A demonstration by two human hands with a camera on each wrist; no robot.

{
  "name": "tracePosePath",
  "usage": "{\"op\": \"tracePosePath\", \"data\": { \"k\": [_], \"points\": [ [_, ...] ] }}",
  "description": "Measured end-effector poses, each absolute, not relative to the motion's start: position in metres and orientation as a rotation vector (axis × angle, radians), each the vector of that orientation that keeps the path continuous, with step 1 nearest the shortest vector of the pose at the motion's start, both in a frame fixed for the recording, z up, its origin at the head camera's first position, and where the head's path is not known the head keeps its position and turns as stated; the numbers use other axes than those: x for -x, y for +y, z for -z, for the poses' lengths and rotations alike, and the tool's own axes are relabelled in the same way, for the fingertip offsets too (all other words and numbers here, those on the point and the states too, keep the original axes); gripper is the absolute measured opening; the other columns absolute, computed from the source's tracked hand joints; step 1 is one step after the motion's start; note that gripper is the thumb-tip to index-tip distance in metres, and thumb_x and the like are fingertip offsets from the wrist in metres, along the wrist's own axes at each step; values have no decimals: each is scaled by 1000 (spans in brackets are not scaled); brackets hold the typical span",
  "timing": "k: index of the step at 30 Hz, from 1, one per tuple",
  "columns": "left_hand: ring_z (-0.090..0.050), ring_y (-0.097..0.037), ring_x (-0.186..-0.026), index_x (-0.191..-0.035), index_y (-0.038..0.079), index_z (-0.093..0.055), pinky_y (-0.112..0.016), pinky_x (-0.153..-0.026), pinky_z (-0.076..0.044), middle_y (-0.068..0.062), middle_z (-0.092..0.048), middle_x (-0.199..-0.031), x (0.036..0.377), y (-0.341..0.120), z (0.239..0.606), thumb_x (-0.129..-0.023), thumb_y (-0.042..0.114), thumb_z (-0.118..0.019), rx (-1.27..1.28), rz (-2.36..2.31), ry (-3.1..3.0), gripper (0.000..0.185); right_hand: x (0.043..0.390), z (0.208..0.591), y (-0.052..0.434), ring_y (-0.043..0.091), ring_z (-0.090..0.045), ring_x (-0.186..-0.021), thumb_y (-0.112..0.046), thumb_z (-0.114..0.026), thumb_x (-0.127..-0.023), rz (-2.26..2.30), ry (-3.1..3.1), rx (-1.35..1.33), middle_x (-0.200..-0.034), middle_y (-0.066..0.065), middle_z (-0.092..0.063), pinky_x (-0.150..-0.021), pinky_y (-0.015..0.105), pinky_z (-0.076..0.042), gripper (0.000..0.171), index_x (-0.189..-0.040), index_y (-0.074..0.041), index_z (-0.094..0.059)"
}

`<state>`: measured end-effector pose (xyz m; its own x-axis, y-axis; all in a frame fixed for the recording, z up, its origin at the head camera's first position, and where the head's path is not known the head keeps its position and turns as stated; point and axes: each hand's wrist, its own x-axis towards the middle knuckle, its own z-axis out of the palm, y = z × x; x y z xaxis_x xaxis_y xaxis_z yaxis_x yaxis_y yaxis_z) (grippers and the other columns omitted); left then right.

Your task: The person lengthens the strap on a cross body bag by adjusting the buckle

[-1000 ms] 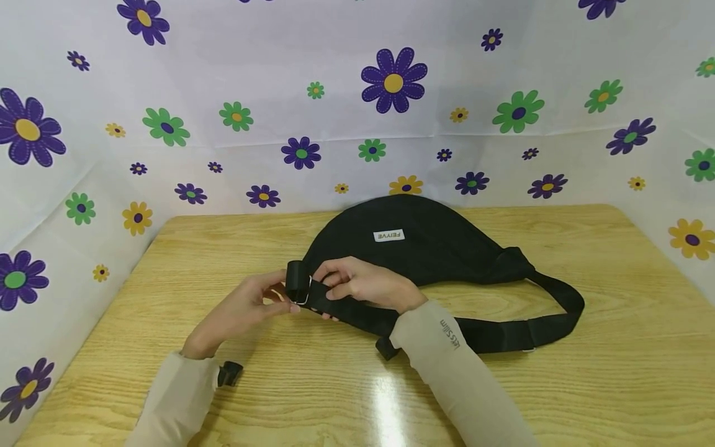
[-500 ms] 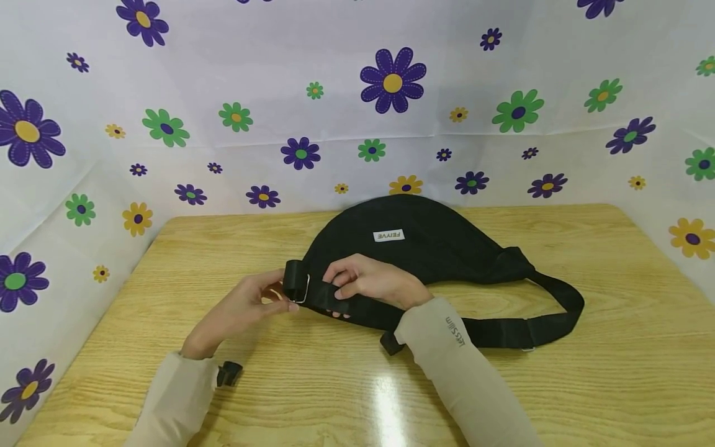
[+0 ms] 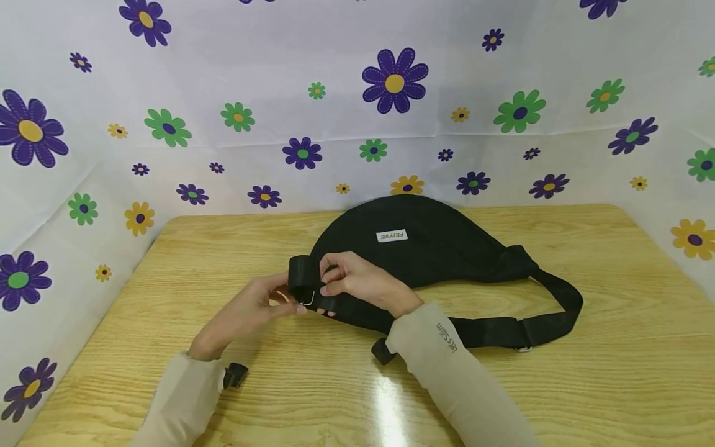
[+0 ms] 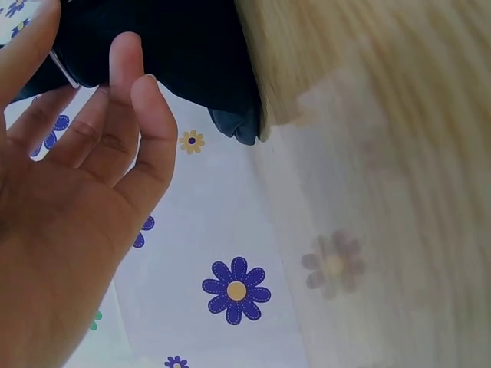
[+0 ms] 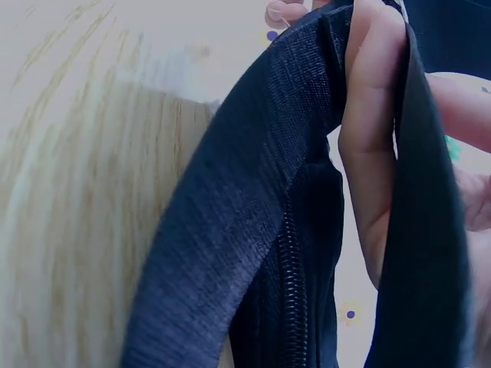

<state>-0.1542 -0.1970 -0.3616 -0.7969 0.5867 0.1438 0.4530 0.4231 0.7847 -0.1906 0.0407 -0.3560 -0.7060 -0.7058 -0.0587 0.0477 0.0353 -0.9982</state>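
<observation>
A black crescent-shaped sling bag (image 3: pixel 436 239) with a small white label lies on the wooden table, its label upside down to me. Its strap (image 3: pixel 491 332) curves round the right side and toward both hands. At the bag's left end, my left hand (image 3: pixel 251 313) pinches the metal strap buckle (image 3: pixel 310 300), thumb underneath. A loop of webbing (image 3: pixel 303 272) stands up beside the buckle. My right hand (image 3: pixel 363 282) grips the strap just right of it. In the right wrist view, webbing passes both sides of the fingers (image 5: pixel 370 130), beside the bag's zipper (image 5: pixel 290 284).
A second metal buckle (image 3: pixel 523 349) sits on the strap's right-hand part. Small black devices, one at the left wrist (image 3: pixel 236 375) and one at the right wrist (image 3: pixel 383 352), jut from the sleeves. A flower-print cloth (image 3: pixel 251 74) stands behind the table (image 3: pixel 290 391).
My right hand shifted slightly right along the strap, then came back left toward the buckle. The webbing loop now stands wider and a little higher. My left hand stays nearly in place.
</observation>
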Motion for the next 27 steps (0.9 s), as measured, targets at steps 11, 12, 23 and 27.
{"op": "tracePosePath", "data": {
  "k": [11, 12, 23, 27],
  "points": [
    [-66, -18, -87, -116, -2, -66, -35, -84, -54, 0, -66, -91, 153, -196, 361, -91, 4, -76, -846, -1334, 2520, 28, 192, 360, 39, 24, -72, -72, 18, -52, -95, 1788, 1664, 625, -102, 32, -70, -66, 35, -56, 18, -106, 5, -49],
    [-67, -18, -87, -116, -2, -66, -35, -84, -54, 0, -68, -92, 153, -196, 361, -91, 5, -76, -834, -1333, 2528, 28, 192, 361, 38, 24, -72, -73, 18, -52, -95, 1791, 1662, 623, -104, 31, -69, -67, 35, -56, 19, -108, 5, -49],
    [-70, -18, -87, -129, -8, -63, -30, -78, -55, -13, -71, -112, 154, -194, 360, -93, 6, -74, -712, -1376, 2518, 40, 190, 362, 37, 22, -71, -85, 14, -61, -92, 1799, 1739, 622, -111, 27, -70, -82, 37, -56, 31, -121, 10, -52],
    [-70, -18, -84, -127, -9, -65, -29, -76, -54, -13, -72, -110, 154, -193, 361, -93, 5, -74, -726, -1382, 2525, 38, 187, 360, 38, 21, -69, -77, 10, -64, -92, 1766, 1779, 644, -112, 24, -71, -81, 35, -55, 37, -126, 9, -50]
  ]
}}
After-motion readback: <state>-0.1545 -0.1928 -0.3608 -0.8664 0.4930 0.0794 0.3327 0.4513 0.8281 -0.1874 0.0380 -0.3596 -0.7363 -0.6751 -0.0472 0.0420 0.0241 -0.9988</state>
